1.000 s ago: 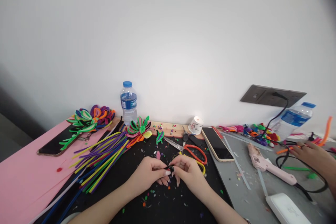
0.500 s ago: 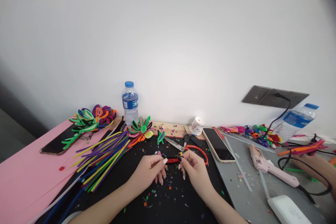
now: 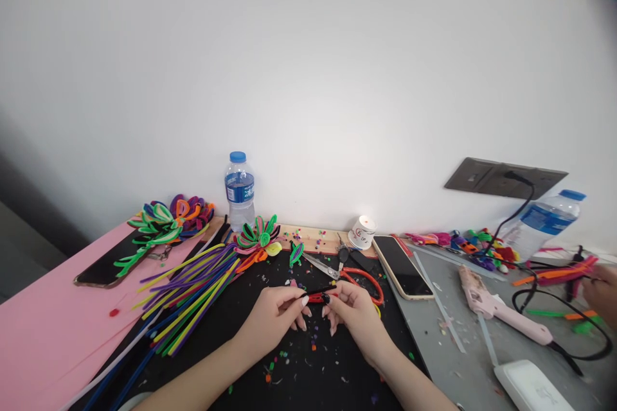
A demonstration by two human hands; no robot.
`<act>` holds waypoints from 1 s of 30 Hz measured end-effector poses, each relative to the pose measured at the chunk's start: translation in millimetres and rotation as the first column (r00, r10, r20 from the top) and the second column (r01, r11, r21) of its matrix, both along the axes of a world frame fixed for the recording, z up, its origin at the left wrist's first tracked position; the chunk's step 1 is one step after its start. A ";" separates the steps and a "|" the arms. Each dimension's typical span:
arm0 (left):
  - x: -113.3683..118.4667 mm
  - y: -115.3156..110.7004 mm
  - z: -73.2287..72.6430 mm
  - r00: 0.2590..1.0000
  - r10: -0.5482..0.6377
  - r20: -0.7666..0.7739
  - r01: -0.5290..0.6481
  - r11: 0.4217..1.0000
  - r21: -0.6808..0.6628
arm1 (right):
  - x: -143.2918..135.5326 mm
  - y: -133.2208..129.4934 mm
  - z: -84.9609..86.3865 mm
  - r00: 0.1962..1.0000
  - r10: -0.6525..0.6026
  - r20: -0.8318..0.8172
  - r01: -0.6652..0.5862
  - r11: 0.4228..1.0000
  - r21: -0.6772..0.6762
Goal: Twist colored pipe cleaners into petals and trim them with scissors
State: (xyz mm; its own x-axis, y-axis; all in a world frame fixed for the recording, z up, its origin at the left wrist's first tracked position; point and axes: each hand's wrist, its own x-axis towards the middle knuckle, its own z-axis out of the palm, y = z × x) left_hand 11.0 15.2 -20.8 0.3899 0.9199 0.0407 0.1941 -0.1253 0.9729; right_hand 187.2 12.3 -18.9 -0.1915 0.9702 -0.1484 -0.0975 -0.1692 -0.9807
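Note:
Both my hands are over the black mat (image 3: 337, 372), pinching a short piece of red and black pipe cleaner (image 3: 315, 297) between them. My left hand (image 3: 274, 318) grips its left end with thumb and forefinger. At the other end my right hand (image 3: 357, 318) closes its thumb and fingers, hiding part of the piece. Just beyond lie scissors with red-orange handles (image 3: 371, 282), blades slightly apart. A small green and purple pipe-cleaner loop (image 3: 295, 253) rests behind my left hand. Several coloured pipe cleaners (image 3: 193, 295) fan out to the left, beside a green and pink pipe-cleaner flower (image 3: 260, 236).
A water bottle (image 3: 240, 192), a paper cup (image 3: 362, 232) and a phone (image 3: 402, 266) stand or lie near the wall. On the right are a pink glue gun (image 3: 506, 314) with a black cord and another person's hand (image 3: 602, 292). A second phone (image 3: 103, 263) lies left.
My right hand has shifted slightly left, closer to my left hand, and the piece between them shows shorter. The other person's hand at the right has moved up and right.

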 end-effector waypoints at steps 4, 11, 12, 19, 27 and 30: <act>-1.5 -1.2 -0.4 0.996 -0.030 -0.087 0.036 0.997 0.068 | 0.6 0.8 -2.9 0.998 0.024 0.053 -0.027 0.999 0.043; 0.1 -5.3 3.6 0.989 -0.076 -0.123 0.091 0.989 0.118 | -3.5 -1.5 -4.5 0.986 0.122 0.111 -0.122 0.992 0.000; 0.2 -5.7 3.8 0.988 -0.083 -0.133 0.099 0.988 0.122 | -4.0 -2.0 -4.5 0.984 0.130 0.124 -0.131 0.991 -0.004; 0.0 -5.9 -1.6 0.980 -0.071 -0.186 0.084 0.994 0.067 | -4.7 -6.0 -3.2 0.957 0.135 0.256 -0.143 0.990 0.010; 1.1 -5.0 -1.0 0.993 -0.067 -0.099 0.063 0.997 -0.037 | -1.7 -6.4 -1.9 0.937 0.052 0.344 -0.089 0.992 0.094; 0.7 -2.9 -0.1 0.997 -0.052 -0.053 0.046 0.993 -0.108 | -0.7 -5.0 0.1 0.943 -0.017 0.333 -0.017 0.995 0.098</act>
State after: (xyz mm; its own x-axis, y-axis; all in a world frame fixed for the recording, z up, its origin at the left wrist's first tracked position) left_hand 11.7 12.3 -20.8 0.4333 0.8977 -0.0798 0.2444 -0.0318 0.9692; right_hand 186.5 7.3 -18.8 -0.1476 0.9831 -0.1080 0.2379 -0.0707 -0.9687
